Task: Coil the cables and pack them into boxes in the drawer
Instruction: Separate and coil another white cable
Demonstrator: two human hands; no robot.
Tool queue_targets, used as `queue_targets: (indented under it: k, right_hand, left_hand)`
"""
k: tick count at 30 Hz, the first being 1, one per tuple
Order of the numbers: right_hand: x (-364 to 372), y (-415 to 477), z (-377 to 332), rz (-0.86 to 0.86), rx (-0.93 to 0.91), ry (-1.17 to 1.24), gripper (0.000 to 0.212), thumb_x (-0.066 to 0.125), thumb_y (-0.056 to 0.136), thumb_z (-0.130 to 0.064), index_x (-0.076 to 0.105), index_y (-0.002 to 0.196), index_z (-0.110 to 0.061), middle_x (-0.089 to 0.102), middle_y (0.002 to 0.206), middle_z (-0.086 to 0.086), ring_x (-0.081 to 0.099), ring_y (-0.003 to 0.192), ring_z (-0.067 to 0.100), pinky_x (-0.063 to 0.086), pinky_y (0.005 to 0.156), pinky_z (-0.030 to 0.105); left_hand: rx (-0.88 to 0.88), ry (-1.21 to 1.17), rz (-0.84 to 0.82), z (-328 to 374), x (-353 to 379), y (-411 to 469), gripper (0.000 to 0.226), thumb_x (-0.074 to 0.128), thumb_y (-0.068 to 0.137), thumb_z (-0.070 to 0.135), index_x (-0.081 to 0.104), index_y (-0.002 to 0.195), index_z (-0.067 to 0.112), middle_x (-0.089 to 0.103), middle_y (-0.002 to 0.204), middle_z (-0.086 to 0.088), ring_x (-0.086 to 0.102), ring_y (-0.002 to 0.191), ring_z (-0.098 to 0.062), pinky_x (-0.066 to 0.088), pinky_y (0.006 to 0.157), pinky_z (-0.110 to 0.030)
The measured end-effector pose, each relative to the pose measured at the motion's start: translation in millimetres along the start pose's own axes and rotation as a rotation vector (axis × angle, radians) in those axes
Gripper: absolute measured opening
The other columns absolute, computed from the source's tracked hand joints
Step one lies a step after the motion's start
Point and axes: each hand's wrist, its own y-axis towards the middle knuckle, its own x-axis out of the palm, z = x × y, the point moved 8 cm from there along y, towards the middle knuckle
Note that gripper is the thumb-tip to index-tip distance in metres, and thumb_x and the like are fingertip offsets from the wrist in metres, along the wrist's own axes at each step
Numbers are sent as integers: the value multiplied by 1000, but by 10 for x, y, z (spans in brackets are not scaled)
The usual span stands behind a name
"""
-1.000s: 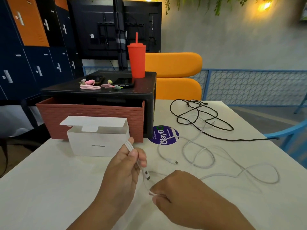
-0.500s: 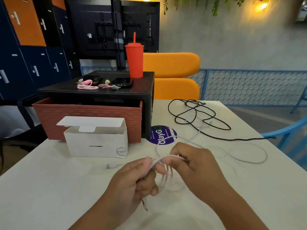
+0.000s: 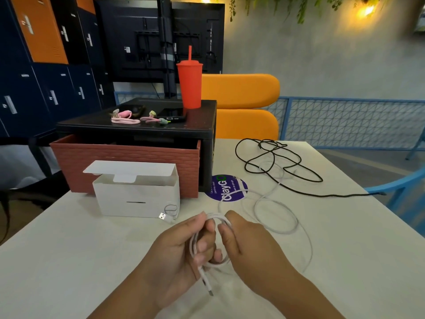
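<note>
A: Both hands are on the thin white charging cable [image 3: 219, 217], low over the pale tabletop [image 3: 69, 261]. The left hand [image 3: 181, 247] has its fingers curled through a few small loops. The right hand [image 3: 250, 245] pinches the strand at the top of the bundle.

B: One plug dangles under the left hand. Plenty of slack lies out to the right, and it runs up to the tangled black cable [image 3: 318, 180] and seems to cross it.

A: That's my worry. Haul the slack in fast and it may snag the black one and drag it along.

B: The loops look springy, too. If the left fingers ease off, I'd expect the bundle to pop open.

A: The open white cardboard box [image 3: 138, 199] stands just in front of the reddish-brown ribbed drawer [image 3: 124, 162], near the hands.

B: Narrow box, though. Loops wound too wide could jam at its mouth, or shove it away across the tabletop.
</note>
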Motion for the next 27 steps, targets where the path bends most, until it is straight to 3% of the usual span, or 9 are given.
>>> queue_targets:
  k: [4,8,11,15,20,22,23,25,27]
  right_hand:
    - [99,0,17,-98,-6,-171,15,26,100,-26,34,112,-20,37,64,-7,36,55,9,25,48,22]
    - [107,19,27,-126,7,-230,16,31,99,-20,37,113,-22,34,62,-10,33,53,5,23,45,21]
    - [44,19,16,-80,12,-143,19,28,99,-31,44,105,-22,38,63,-9,38,55,8,28,50,21]
    - [-103,17,50,59,-37,107,57,22,84,-70,46,71,-20,42,54,-3,40,55,11,32,53,32]
    - [-290,41,318,182,21,230,49,30,80,-56,51,75,-13,47,53,-14,40,51,9,25,49,24]
    - [-332,42,352,218,5,182,54,30,83,-59,50,74,-10,48,55,-15,40,54,10,26,51,27]
    - [-344,41,372,232,-4,159,57,30,87,-62,49,72,-11,49,56,-16,40,56,11,27,51,27]
    - [-366,39,449,259,-1,125,54,31,85,-64,47,67,-15,50,57,-17,42,56,11,29,51,25]
    - [-433,35,549,286,44,110,46,34,82,-62,41,59,-22,50,54,-18,42,53,9,27,48,20]
  left_hand:
    - [-6,23,13,-33,-14,15,31,49,80,26,63,62,5,27,39,2,25,28,-7,46,45,-25]
    - [-9,6,8,-46,-38,26,32,61,83,28,61,59,7,23,39,4,23,28,-7,45,45,-26]
    - [-17,-33,-42,-18,-10,18,22,61,69,26,57,55,9,24,39,5,23,29,-7,44,45,-26]
    - [12,-130,-90,43,-62,35,38,90,46,21,56,57,10,26,38,5,19,30,-7,42,40,-26]
    - [71,-218,-126,123,-59,27,43,94,33,14,65,63,5,23,37,6,9,38,-9,39,35,-23]
    - [97,-281,-206,160,-86,43,41,92,42,16,70,74,2,21,42,6,12,39,-10,42,39,-24]
    - [99,-316,-298,183,-84,60,36,87,59,18,71,86,0,23,46,5,16,41,-10,45,46,-25]
    - [90,-360,-477,252,-9,61,36,45,98,26,58,118,-2,32,60,0,29,52,-13,45,72,-26]
    - [141,-323,-443,316,-143,70,54,12,104,32,44,133,-1,35,69,-3,32,62,-14,37,83,-26]
